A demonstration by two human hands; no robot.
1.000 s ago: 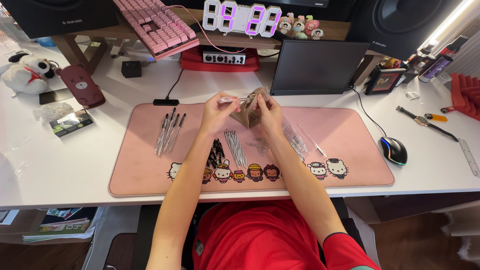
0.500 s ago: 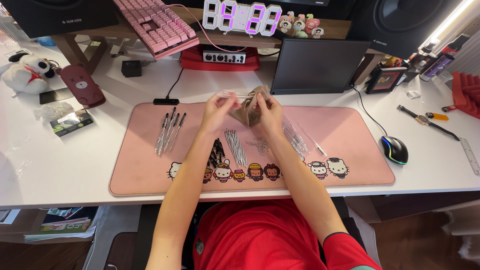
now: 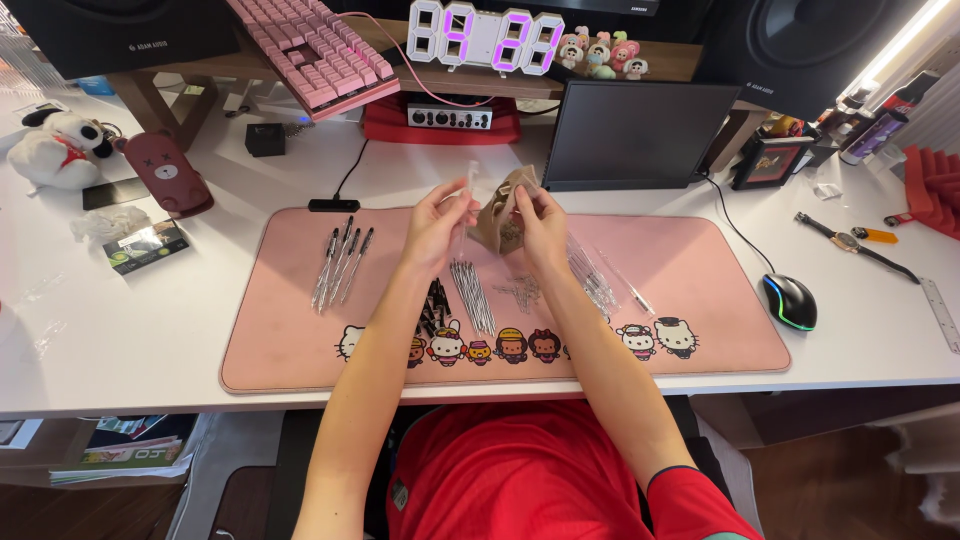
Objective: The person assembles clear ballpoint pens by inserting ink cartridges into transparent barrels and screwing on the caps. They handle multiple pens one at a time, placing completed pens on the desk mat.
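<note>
Two hands [image 3: 490, 225] around crinkled brown pouch [image 3: 497, 215]

The right hand [image 3: 540, 222] pinches a small brown bag [image 3: 497, 218] of matt, creased paper; the left hand [image 3: 437, 225] holds a thin clear plastic sleeve [image 3: 468, 190], glossy and see-through. Below the grip lies a pink mat [image 3: 700, 250], soft-looking and matt. On it, left of the grip, pens [image 3: 340, 265] show shiny metal and clear plastic; right of the grip more clear sleeves [image 3: 592, 280] catch the light. The bench [image 3: 150, 330] is smooth, white and slightly glossy. Far right of the grip sits a glossy black plastic mouse [image 3: 790, 300].
</note>
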